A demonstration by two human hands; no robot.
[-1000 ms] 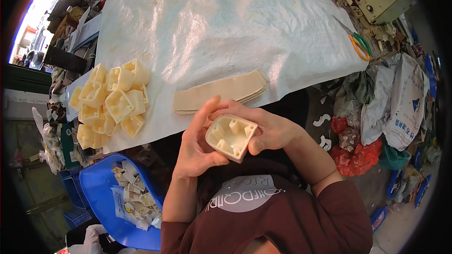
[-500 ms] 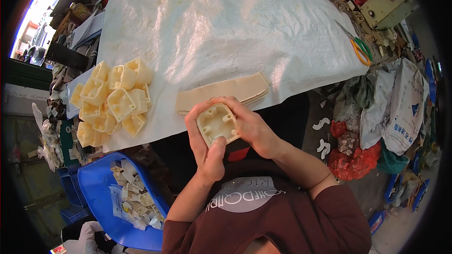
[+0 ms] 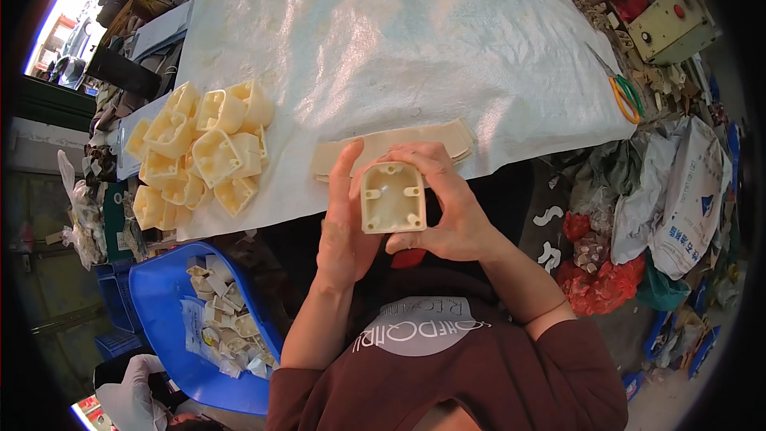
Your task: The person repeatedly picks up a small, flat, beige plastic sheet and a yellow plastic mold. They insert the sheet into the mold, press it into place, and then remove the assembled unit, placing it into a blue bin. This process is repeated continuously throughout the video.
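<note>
The head view looks down on both bare hands raised in front of the person's chest, holding one cream plastic block [image 3: 392, 197] between them. The block is roughly square with rounded corners, and its hollow side faces the camera (four small round bosses sit near its corners). The right hand [image 3: 447, 211] has its fingers [image 3: 427, 161] curled over the top edge and right side of the block, closed firmly on it. The left hand [image 3: 343, 223] lies against the block's left side, its fingers only loosely bent, one of them stretched upward past the block's top corner; whether its palm grips the block from behind cannot be told.

The block is held above the near edge of the worktop [image 3: 399, 40], which is covered by a white woven sheet. Just beyond the hands, on that sheet, lies a flat stack of tan strips [image 3: 391, 146]. To the left, on the worktop's corner, sits a heap of similar cream blocks [image 3: 199, 152], piled loosely at all angles. Below that heap, off the worktop, a blue crate [image 3: 159, 327] holds more pale pieces and bits of wrapping. At the far right edge of the sheet lie scissors [image 3: 622, 92] with green and orange handles.
</note>
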